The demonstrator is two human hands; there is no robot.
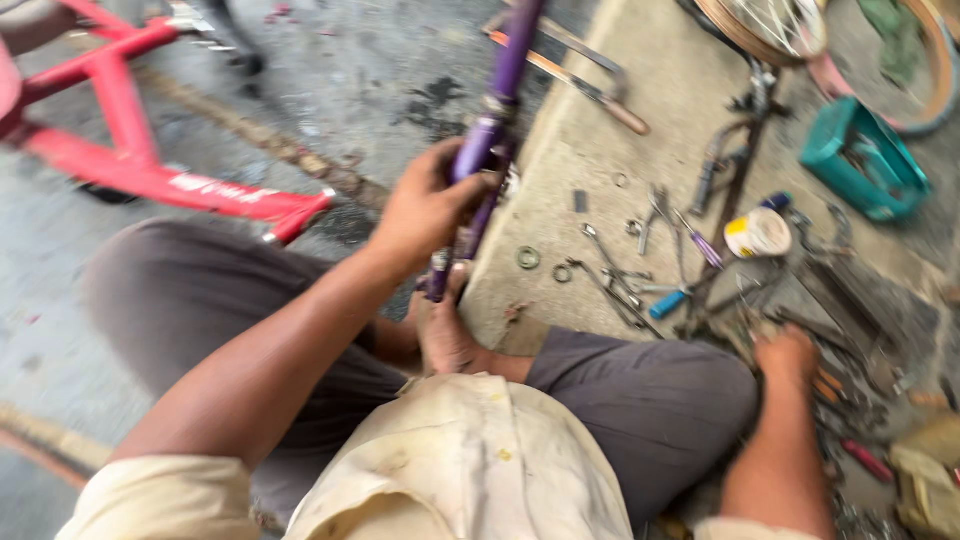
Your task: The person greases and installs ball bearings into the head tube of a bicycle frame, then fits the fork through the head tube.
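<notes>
My left hand (425, 205) grips a purple bicycle frame tube (492, 130) that stands nearly upright, its lower end resting near my bare foot (445, 335). My right hand (787, 358) reaches down to the right into a pile of metal tools (850, 350) on the ground; motion blur hides whether its fingers hold anything. I sit with grey trousers and a cream shirt in view.
A red bicycle frame (130, 150) lies at the left. Wrenches and washers (620, 275) are scattered on the concrete slab, with a hacksaw (580, 75) behind, a small white tin (757, 233), a teal box (862, 160) and a wheel rim (770, 25) at the top right.
</notes>
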